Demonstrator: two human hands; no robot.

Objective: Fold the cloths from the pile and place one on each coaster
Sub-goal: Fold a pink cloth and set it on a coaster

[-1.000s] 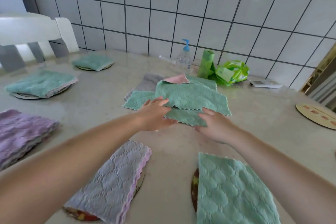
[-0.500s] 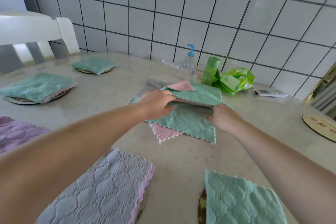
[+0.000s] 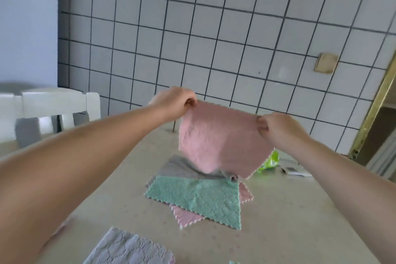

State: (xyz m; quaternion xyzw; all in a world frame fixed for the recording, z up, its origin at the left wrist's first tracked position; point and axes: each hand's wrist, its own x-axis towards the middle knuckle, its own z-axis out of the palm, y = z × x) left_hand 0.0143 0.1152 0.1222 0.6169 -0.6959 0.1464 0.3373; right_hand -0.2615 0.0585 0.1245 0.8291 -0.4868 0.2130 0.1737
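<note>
Pinching pink cloth [image 3: 218, 141] corners aloft, left hand [image 3: 173, 103] and right hand [image 3: 276, 127] fingers clamped.

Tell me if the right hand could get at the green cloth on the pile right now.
Probably not yet: the right hand and left hand each pinch a corner of the pink cloth, which hangs over the green cloth.

A wall of white square tiles with dark grout [image 3: 214, 38] rises behind the pale beige desk [image 3: 289, 210]. A white wooden chair [image 3: 51, 105] stands at left beside a plain bluish wall [image 3: 25, 23]; a brass-coloured door frame [image 3: 372, 109] at right.
</note>
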